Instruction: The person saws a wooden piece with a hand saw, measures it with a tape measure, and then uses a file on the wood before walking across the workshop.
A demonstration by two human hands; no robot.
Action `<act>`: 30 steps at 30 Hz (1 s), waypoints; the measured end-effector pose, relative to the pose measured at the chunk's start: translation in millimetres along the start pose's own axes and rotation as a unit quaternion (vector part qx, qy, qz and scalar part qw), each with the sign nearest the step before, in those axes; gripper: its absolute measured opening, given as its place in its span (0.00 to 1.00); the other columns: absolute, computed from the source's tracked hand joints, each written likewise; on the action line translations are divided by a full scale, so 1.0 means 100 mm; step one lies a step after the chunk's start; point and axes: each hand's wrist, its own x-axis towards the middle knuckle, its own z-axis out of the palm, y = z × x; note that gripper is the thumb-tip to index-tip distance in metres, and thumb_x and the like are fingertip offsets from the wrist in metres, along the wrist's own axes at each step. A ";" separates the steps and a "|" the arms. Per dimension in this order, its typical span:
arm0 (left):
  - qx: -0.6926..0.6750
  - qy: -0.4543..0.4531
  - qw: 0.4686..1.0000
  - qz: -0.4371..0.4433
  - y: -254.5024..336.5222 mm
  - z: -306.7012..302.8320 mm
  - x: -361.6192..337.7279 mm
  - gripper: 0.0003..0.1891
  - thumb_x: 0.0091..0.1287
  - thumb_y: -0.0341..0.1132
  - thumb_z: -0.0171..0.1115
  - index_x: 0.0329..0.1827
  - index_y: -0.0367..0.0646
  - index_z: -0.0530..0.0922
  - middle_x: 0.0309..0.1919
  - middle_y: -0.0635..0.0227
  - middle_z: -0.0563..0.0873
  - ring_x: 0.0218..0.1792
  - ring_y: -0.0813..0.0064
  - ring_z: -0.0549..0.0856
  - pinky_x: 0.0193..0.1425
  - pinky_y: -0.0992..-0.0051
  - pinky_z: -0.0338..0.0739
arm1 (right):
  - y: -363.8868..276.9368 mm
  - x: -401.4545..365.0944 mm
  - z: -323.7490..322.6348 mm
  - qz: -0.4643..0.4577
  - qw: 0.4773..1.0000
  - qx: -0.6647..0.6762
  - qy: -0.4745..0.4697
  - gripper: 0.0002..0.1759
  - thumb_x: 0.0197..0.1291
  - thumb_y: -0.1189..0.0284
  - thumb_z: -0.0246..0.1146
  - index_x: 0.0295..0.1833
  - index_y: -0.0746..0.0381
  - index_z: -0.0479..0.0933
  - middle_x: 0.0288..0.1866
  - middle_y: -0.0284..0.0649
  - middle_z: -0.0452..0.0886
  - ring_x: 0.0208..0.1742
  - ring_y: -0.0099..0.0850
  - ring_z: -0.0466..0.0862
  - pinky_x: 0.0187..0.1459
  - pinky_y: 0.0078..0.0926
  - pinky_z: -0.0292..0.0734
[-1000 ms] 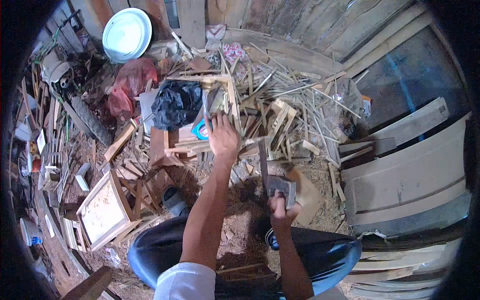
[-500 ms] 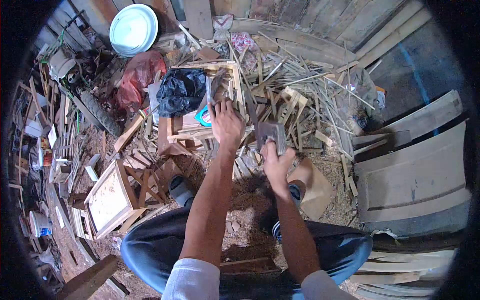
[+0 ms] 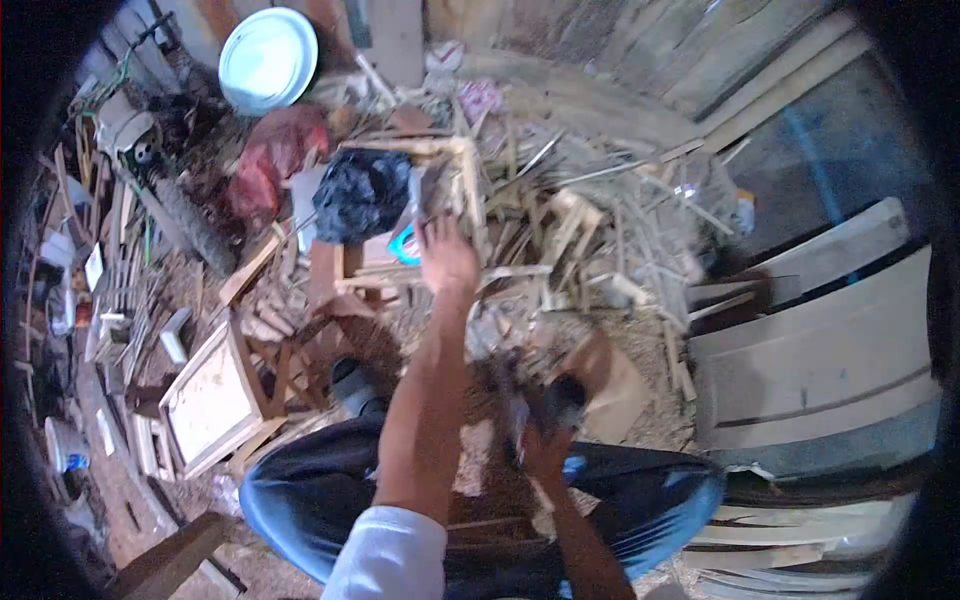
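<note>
My left hand (image 3: 450,258) reaches into a shallow wooden box frame (image 3: 470,185), its fingers stretched forward over a brownish strip (image 3: 433,188). Whether they grip the strip is blurred. Close to its fingertips lies a teal tape measure (image 3: 403,245), and a crumpled black plastic bag (image 3: 362,195) fills the box's left side. Down between my knees, my right hand (image 3: 545,445) is closed around the handle of what looks like a hand saw (image 3: 508,390). Motion smears the saw, so its blade edge cannot be made out.
Scrap wood strips (image 3: 600,230) pile up right of the box. A small framed panel (image 3: 215,400) leans at left, near a red plastic bag (image 3: 280,150). A white basin (image 3: 268,60) stands at the back. Wooden panels (image 3: 815,350) lie at right. Sawdust covers the floor.
My right hand has drawn back toward my knees, bringing the saw with it away from the box. My left hand stays over the box. The view has shifted slightly.
</note>
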 end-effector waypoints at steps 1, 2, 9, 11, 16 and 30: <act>-0.005 0.054 0.998 0.017 -0.04 0.11 -0.02 0.20 0.64 0.36 0.48 0.59 0.40 0.73 0.60 0.60 0.77 0.66 0.64 0.71 0.81 0.57 0.42 | 1.13 -0.34 -0.30 -0.022 0.960 -0.267 -0.083 0.05 0.63 0.81 0.60 0.44 0.68 0.77 0.30 0.35 0.78 0.34 0.23 0.77 0.37 0.23 0.74; -0.004 0.111 0.993 0.035 -0.06 0.14 0.02 0.20 0.64 0.36 0.48 0.58 0.40 0.73 0.60 0.60 0.77 0.66 0.64 0.71 0.81 0.57 0.42 | 0.95 -0.26 -0.27 -0.034 0.961 -0.265 -0.067 0.05 0.63 0.81 0.60 0.44 0.68 0.77 0.30 0.35 0.78 0.34 0.23 0.77 0.37 0.23 0.74; 0.010 0.040 0.999 0.028 0.00 -0.07 0.00 0.19 0.63 0.35 0.49 0.56 0.40 0.74 0.57 0.60 0.79 0.64 0.63 0.72 0.80 0.57 0.44 | -0.23 0.68 0.18 -0.064 0.972 0.201 0.106 0.07 0.62 0.80 0.55 0.30 0.65 0.69 0.23 0.36 0.73 0.21 0.26 0.72 0.28 0.27 0.73; -0.005 0.061 0.998 0.022 0.00 -0.04 0.01 0.17 0.63 0.35 0.48 0.53 0.39 0.76 0.55 0.60 0.80 0.63 0.63 0.73 0.79 0.57 0.46 | -0.64 0.96 0.25 -0.106 0.967 0.214 0.089 0.09 0.62 0.79 0.54 0.28 0.65 0.68 0.22 0.36 0.72 0.19 0.27 0.71 0.27 0.28 0.72; -0.009 0.056 0.998 0.020 -0.06 0.00 0.01 0.18 0.64 0.35 0.48 0.54 0.39 0.76 0.56 0.59 0.80 0.63 0.62 0.73 0.80 0.57 0.45 | -1.12 1.18 0.27 -0.213 0.941 0.254 0.067 0.16 0.61 0.80 0.50 0.19 0.63 0.62 0.16 0.34 0.65 0.18 0.26 0.65 0.28 0.31 0.70; -0.001 0.039 0.999 0.023 -0.01 -0.07 0.00 0.19 0.63 0.35 0.49 0.55 0.39 0.77 0.58 0.62 0.78 0.64 0.64 0.73 0.80 0.57 0.45 | -2.09 1.25 -0.05 -0.394 0.882 0.243 0.082 0.21 0.68 0.71 0.44 0.18 0.57 0.58 0.14 0.33 0.59 0.21 0.30 0.68 0.39 0.36 0.73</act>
